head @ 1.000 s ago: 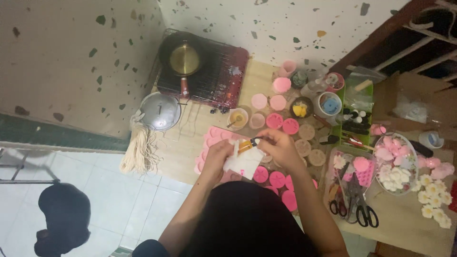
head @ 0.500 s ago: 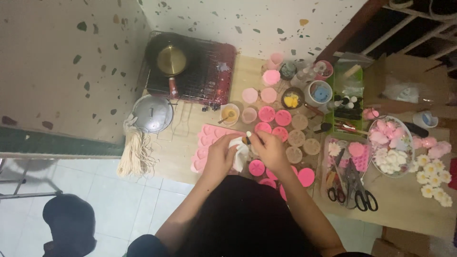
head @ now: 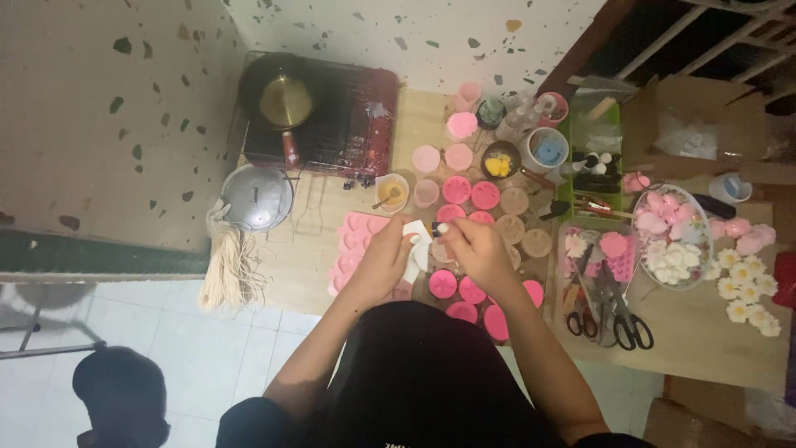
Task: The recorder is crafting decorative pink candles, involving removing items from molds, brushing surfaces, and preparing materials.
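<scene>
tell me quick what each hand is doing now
Left hand: closed on a white piece.
Right hand: closed on a small object, kind unclear.

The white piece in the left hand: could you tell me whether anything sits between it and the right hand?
Nothing visible does. The left hand holds the white piece, and the right hand is right beside it, fingertips pinching a small object next to its top edge.

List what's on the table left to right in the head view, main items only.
String bundle → pot lid → pink mold tray → left hand → right hand → scissors → white flowers.
</scene>
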